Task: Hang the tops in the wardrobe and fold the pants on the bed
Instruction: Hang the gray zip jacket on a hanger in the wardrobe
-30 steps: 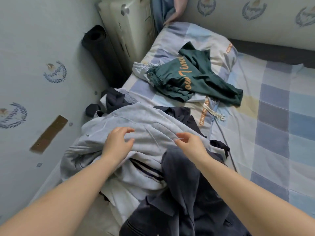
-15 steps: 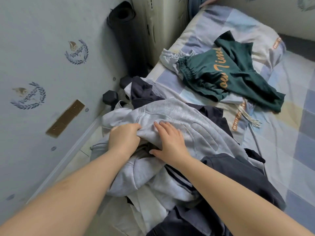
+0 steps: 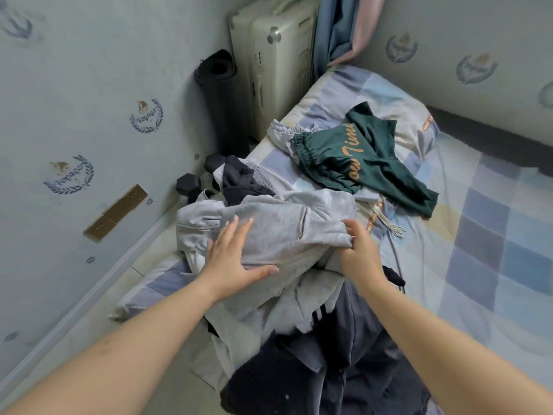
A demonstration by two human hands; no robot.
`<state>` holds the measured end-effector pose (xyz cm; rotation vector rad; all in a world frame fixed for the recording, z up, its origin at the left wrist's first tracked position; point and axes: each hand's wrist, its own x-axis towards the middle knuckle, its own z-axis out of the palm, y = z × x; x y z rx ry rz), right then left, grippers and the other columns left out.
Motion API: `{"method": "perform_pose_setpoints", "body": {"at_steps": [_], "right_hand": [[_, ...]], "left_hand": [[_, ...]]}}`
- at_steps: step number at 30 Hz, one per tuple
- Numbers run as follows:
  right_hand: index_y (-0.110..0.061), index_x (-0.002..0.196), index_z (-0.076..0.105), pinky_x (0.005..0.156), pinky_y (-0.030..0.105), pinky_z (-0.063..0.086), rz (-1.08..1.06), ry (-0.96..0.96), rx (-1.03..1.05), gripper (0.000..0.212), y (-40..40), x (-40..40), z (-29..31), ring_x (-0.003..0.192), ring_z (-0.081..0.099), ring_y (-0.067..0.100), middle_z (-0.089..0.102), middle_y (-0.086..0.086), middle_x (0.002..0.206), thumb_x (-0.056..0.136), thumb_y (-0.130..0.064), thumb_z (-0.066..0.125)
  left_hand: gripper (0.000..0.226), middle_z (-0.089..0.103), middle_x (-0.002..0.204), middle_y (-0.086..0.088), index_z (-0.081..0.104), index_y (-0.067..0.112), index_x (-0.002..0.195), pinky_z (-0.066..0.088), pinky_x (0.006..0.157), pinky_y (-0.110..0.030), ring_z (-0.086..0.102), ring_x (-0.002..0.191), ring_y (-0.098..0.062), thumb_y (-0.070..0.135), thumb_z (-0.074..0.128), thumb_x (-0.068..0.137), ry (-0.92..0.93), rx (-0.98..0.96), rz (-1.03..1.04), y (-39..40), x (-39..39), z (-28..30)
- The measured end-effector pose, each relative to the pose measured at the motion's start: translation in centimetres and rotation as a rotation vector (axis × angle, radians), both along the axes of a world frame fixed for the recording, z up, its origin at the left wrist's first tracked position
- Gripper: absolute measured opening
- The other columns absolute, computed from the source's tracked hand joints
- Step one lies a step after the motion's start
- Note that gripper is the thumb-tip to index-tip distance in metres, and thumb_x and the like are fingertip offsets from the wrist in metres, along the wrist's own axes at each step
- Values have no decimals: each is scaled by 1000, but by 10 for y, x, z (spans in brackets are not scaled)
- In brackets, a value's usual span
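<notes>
Pale wallpaper stamped with blue crests closes off the corner where a bed with a blue, lilac and cream checked sheet (image 3: 484, 235) runs from the near edge toward one o'clock. From the head camera, the only view, a heap of clothes sits at the bed's near left end.

Topmost on the heap is a crumpled light grey zip-up sweatshirt (image 3: 278, 226), directly ahead of both hands at twelve o'clock. Its long axis lies roughly nine to three, across the person's reach. The left hand (image 3: 236, 256) rests flat on the grey cloth's left half, fingers straight and spread, thumb pointing toward three o'clock. The right hand (image 3: 357, 250) has its fingers curled round a bunched fold at the garment's right end.

Dark navy garments (image 3: 329, 369) lie beneath it toward six o'clock. A dark green top with orange lettering (image 3: 359, 163) lies well apart at one o'clock, beyond either hand, the right being nearer.

Since the grey piece spans both hands, lifting it free probably needs the left hand to take hold too. The wardrobe is not in view.
</notes>
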<state>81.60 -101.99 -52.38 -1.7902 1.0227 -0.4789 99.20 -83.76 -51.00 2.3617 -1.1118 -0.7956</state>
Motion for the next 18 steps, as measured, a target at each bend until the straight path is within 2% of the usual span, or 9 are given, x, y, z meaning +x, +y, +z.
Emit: {"method": "perform_pose_setpoints", "body": {"at_steps": [3, 5, 6, 9, 11, 13, 14, 16, 18], "right_hand": [[-29, 95, 54, 70, 25, 42, -172, -98, 39, 17, -17, -40, 21, 88, 55, 4, 60, -14, 91, 88, -15, 47], [-31, 89, 54, 72, 27, 44, -268, -186, 90, 10, -27, -70, 38, 86, 55, 4, 60, -11, 91, 84, -27, 46], [-31, 88, 54, 73, 27, 44, -305, -218, 114, 12, -32, -83, 44, 85, 55, 5, 60, -10, 91, 81, -31, 45], [-31, 89, 55, 77, 33, 47, -354, -233, 158, 16, -41, -129, 59, 90, 58, 11, 61, -6, 94, 78, -32, 44], [-30, 91, 55, 80, 37, 49, -357, -197, 164, 11, -43, -156, 64, 93, 59, 15, 62, -4, 96, 84, -26, 47], [-30, 91, 55, 82, 39, 50, -343, -155, 154, 17, -41, -180, 67, 94, 59, 14, 63, -4, 96, 93, -16, 47], [-30, 91, 56, 82, 40, 50, -340, -149, 154, 19, -38, -191, 70, 94, 59, 14, 63, -4, 97, 94, -14, 47], [-29, 91, 55, 78, 38, 50, -346, -148, 161, 18, -32, -208, 75, 94, 59, 15, 63, -3, 97, 94, -13, 47], [-28, 93, 54, 76, 37, 49, -374, -152, 185, 18, -27, -222, 81, 94, 58, 14, 62, -2, 100, 95, -13, 45]], "left_hand": [[125, -13, 160, 5, -6, 34, 151, 1, 119, -45, -9, 147, -15, 83, 54, 54, 93, -23, 200, 1, -20, 10], [125, 0, 161, 0, -5, 28, 152, 15, 119, -41, 5, 148, -17, 69, 66, 58, 290, -85, 341, -6, -34, 20], [120, 15, 159, -3, -1, 25, 153, 25, 116, -36, 20, 145, -17, 59, 72, 65, 433, -118, 379, -11, -39, 24], [85, 65, 121, -2, 28, 14, 149, 48, 83, -17, 62, 106, -8, 20, 76, 79, 679, -191, 324, -34, -67, 36], [74, 73, 101, 3, 38, 15, 144, 49, 63, -15, 65, 77, -1, 10, 75, 79, 706, -235, 277, -49, -84, 47], [84, 74, 97, 7, 30, 29, 147, 46, 54, -16, 61, 62, 1, 17, 77, 78, 677, -230, 184, -63, -97, 61], [96, 73, 100, 9, 20, 34, 150, 49, 61, -17, 64, 69, 2, 25, 80, 76, 640, -201, 127, -69, -105, 68], [119, 68, 115, 7, -3, 37, 151, 48, 91, -27, 64, 100, -4, 42, 83, 68, 635, -92, 75, -79, -122, 79], [127, 66, 120, -4, -15, 39, 148, 42, 104, -37, 61, 112, -14, 48, 82, 66, 658, 20, 22, -82, -147, 81]]}}
